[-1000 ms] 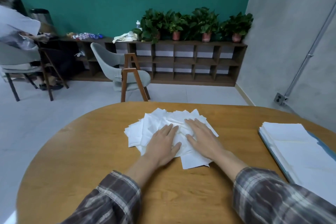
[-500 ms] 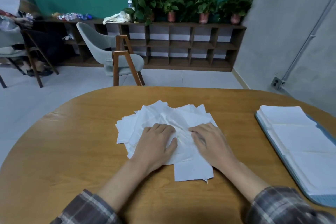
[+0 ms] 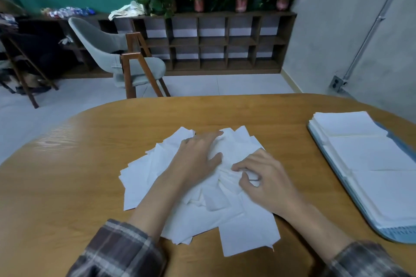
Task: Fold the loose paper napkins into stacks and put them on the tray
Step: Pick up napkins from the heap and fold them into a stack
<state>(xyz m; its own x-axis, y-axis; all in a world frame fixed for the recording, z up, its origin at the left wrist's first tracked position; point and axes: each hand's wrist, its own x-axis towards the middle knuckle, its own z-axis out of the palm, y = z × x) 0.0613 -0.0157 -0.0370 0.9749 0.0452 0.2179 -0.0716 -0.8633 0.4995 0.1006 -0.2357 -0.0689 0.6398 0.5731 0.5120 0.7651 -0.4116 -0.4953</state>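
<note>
A loose heap of white paper napkins (image 3: 245, 229) lies in the middle of the wooden table (image 3: 67, 186). My left hand (image 3: 198, 155) rests flat on top of the heap, fingers stretched forward. My right hand (image 3: 267, 177) sits on the heap's right side with its fingers curled, pinching a crumpled napkin near the centre. At the right edge of the table a light blue tray (image 3: 396, 235) carries neat stacks of folded white napkins (image 3: 364, 153) in a row.
A grey chair with wooden legs (image 3: 126, 60) stands beyond the table's far edge. Behind it a low dark shelf unit (image 3: 225, 40) with potted plants runs along the green wall. Bare wood lies left of and in front of the heap.
My left hand has slid forward across the heap. My right hand's fingers have curled from flat into a pinch on a napkin. The camera has tilted down and closer.
</note>
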